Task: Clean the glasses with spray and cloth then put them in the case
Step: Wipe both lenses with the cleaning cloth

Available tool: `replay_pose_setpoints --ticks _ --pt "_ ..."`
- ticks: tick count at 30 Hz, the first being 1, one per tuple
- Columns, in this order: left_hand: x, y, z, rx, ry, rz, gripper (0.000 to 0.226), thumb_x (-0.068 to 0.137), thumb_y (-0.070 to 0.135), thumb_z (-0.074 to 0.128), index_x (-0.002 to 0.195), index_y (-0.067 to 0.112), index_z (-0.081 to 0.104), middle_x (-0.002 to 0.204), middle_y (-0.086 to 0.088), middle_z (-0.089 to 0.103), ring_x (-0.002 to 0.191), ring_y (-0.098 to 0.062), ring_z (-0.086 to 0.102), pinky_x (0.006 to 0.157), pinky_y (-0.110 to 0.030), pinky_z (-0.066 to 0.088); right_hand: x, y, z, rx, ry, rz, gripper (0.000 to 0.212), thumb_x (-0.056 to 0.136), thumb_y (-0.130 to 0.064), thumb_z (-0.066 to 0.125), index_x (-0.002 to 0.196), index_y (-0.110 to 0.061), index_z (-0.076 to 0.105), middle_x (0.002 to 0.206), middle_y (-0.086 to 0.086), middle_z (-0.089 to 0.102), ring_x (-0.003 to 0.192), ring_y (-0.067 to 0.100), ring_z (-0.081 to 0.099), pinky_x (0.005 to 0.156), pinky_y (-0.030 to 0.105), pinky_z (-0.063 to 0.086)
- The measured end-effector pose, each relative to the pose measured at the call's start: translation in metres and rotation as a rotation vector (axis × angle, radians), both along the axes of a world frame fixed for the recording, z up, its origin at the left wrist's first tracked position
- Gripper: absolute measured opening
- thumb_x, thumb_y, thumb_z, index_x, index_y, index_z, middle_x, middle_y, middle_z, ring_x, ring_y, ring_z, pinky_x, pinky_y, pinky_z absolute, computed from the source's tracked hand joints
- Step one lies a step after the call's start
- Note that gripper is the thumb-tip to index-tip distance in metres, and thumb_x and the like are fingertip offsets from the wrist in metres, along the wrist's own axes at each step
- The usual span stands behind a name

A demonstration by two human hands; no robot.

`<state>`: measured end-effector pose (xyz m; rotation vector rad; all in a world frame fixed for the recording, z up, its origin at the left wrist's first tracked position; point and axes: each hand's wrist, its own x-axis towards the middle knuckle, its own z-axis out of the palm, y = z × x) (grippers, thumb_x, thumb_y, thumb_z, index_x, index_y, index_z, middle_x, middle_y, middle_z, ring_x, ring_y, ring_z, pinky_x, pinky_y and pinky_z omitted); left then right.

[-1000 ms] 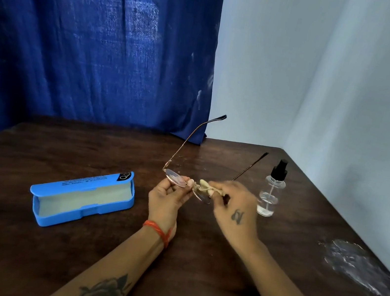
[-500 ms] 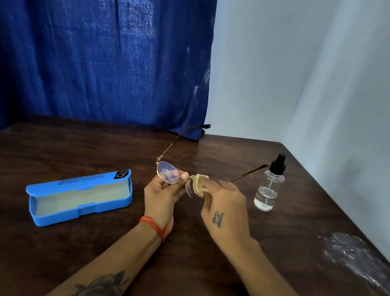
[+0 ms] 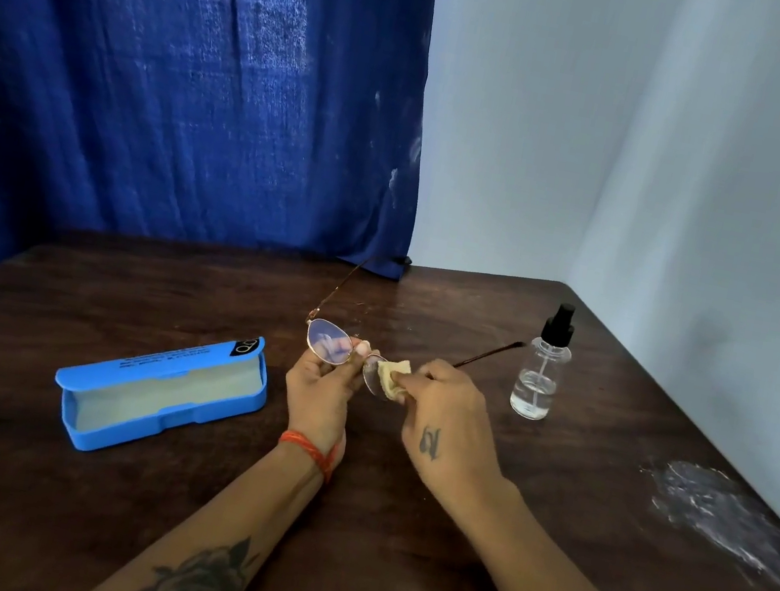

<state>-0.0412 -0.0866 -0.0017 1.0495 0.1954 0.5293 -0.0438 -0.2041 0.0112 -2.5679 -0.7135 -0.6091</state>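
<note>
A home corner: dark wooden table (image 3: 388, 529), blue curtain (image 3: 181, 76), bare walls (image 3: 662, 161).

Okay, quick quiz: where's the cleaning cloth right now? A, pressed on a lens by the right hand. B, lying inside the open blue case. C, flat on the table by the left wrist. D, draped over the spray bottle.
A: the right hand pinches the cloth against one lens of the glasses, which the left hand holds.

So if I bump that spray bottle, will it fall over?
Probably, yes. The bottle is tall and narrow on a small base, so a knock near its black cap could tip it. Only a little liquid sits at the bottom, so it looks light and might slide easily. Being round, it would likely roll once down.
</note>
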Motion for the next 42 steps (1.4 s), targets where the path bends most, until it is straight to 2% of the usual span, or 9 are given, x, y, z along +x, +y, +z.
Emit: replay_pose_setpoints --ticks 2,5,8,13,20,26,31,39,42 --pt "0.000 -0.001 0.000 0.004 0.001 -0.003 0.013 0.081 -0.001 0.061 0.081 0.011 0.065 0.081 -0.007 0.067 0.083 -0.019 0.064 0.080 -0.033 0.054 -0.002 0.003 -0.002 0.005 -0.049 -0.006 0.030 0.074 0.001 0.064 0.103 -0.006 0.068 0.094 0.013 0.060 0.082 0.028 0.059 0.067 0.031 0.050" --pt "-0.002 -0.003 -0.001 0.009 -0.002 -0.013 0.013 0.081 0.000 0.062 0.081 0.012 0.066 0.080 -0.006 0.068 0.080 -0.015 0.066 0.073 -0.026 0.055 0.000 0.009 -0.001 0.105 -0.064 -0.009 0.027 0.079 -0.001 0.062 0.104 -0.007 0.067 0.100 0.013 0.064 0.088 0.027 0.061 0.075 0.029 0.050" --pt "-0.003 -0.003 -0.001 0.024 0.001 -0.003 0.012 0.080 0.002 0.063 0.080 0.014 0.066 0.079 -0.003 0.068 0.077 -0.010 0.066 0.070 -0.024 0.055 0.001 0.012 -0.001 0.309 0.020 0.026 0.025 0.082 -0.004 0.062 0.105 -0.013 0.069 0.104 0.005 0.070 0.095 0.019 0.063 0.081 0.016 0.041" --pt "-0.004 -0.001 0.003 -0.001 0.016 0.029 0.015 0.081 -0.001 0.061 0.079 0.013 0.065 0.081 -0.005 0.066 0.079 -0.014 0.063 0.078 -0.031 0.052 0.000 0.007 0.002 0.480 0.184 0.108 0.029 0.076 -0.004 0.071 0.102 -0.017 0.072 0.101 0.000 0.072 0.091 0.008 0.065 0.085 0.023 0.051" --pt "-0.004 -0.002 0.004 0.014 0.014 0.023 0.015 0.082 -0.001 0.060 0.079 0.014 0.064 0.080 -0.007 0.066 0.080 -0.018 0.063 0.080 -0.033 0.054 -0.003 0.000 0.000 0.104 -0.080 -0.027 0.025 0.060 0.001 0.073 0.079 -0.015 0.073 0.064 0.004 0.068 0.059 0.023 0.061 0.055 0.019 0.041" --pt "-0.006 -0.005 0.004 0.031 0.010 0.003 0.016 0.082 0.000 0.061 0.078 0.016 0.065 0.071 0.004 0.071 0.072 -0.007 0.067 0.066 -0.020 0.056 0.003 0.012 0.002 0.339 0.018 0.011 0.033 0.078 -0.003 0.066 0.110 -0.013 0.067 0.101 0.008 0.072 0.091 0.022 0.066 0.083 0.030 0.051" --pt "-0.007 -0.005 0.006 0.040 0.030 0.032 0.015 0.082 0.000 0.061 0.080 0.014 0.064 0.085 -0.007 0.065 0.085 -0.017 0.062 0.082 -0.032 0.052 0.002 0.008 0.002 0.538 0.250 0.073 0.028 0.078 -0.006 0.071 0.103 -0.017 0.071 0.098 0.000 0.073 0.084 0.008 0.067 0.081 0.029 0.056" --pt "-0.005 -0.004 0.004 0.013 0.028 0.020 0.014 0.083 -0.001 0.059 0.083 0.011 0.064 0.082 -0.007 0.066 0.081 -0.018 0.064 0.078 -0.030 0.054 -0.006 0.002 0.003 0.027 -0.117 0.002 0.021 0.053 0.004 0.072 0.071 -0.007 0.071 0.059 0.008 0.064 0.055 0.026 0.060 0.049 0.022 0.043" --pt "-0.005 -0.006 0.004 0.037 0.034 0.011 0.014 0.082 0.000 0.060 0.084 0.013 0.065 0.083 -0.006 0.067 0.082 -0.016 0.064 0.076 -0.027 0.055 -0.005 0.007 0.003 0.010 -0.123 -0.020 0.037 0.052 0.002 0.078 0.087 -0.004 0.069 0.069 0.011 0.067 0.063 0.028 0.063 0.055 0.028 0.052"
